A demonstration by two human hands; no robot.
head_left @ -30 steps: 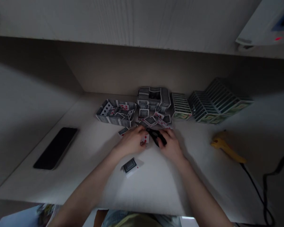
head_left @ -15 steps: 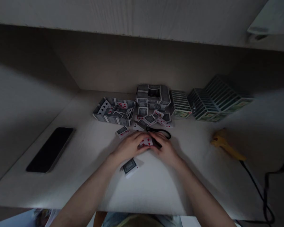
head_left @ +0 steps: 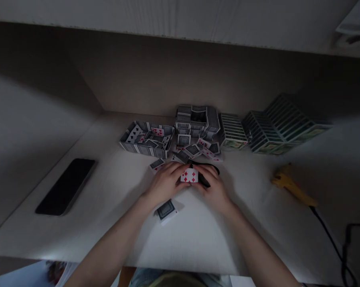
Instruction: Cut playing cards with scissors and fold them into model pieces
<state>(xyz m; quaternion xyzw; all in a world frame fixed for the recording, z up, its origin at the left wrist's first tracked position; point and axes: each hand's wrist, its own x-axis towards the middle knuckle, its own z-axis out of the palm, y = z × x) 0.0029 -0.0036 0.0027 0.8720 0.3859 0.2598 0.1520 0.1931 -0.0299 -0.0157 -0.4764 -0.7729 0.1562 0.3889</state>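
Playing card point(head_left: 189, 175), red diamonds showing, is just below the centre of the frame; the left hand point(head_left: 165, 181) pinches its left edge and the right hand point(head_left: 213, 186) its right edge. Black scissors point(head_left: 204, 181) show partly behind the right hand. A card stack point(head_left: 166, 209) rests on the surface point(head_left: 194, 235) at lower centre; a dark phone point(head_left: 66, 187) lies at left.
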